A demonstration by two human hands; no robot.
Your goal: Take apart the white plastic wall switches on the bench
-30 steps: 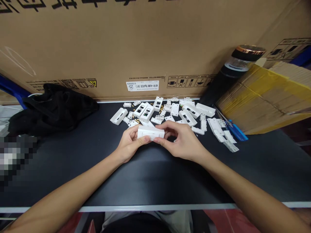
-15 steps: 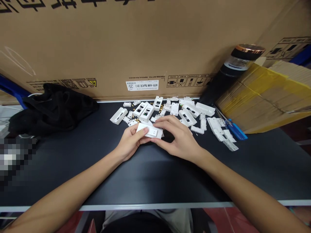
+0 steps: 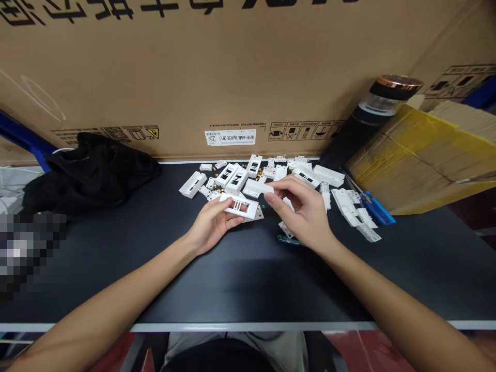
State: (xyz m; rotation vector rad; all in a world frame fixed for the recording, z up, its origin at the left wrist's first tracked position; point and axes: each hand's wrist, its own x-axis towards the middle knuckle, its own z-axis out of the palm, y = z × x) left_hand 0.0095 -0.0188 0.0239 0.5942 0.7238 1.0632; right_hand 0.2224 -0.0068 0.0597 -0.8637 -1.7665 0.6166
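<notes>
A white slotted plastic housing is held between the thumb and fingers of my left hand. To its upper right, my right hand pinches the end of a smaller smooth white cover. The housing and the cover are apart. Behind both hands lies a loose pile of white plastic parts, among them an open slotted housing and a shallow white shell. Small brass-coloured pieces lie between them. A dark teal tool is partly hidden under my right hand.
Black cloth lies at the left. A black bottle and a taped cardboard box stand at the right, beside blue-handled tools. A large carton rises behind the black table.
The smooth cover has come away from the housing, and my right hand has moved right and slightly up with it. The housing's openings and the teal tool now show.
</notes>
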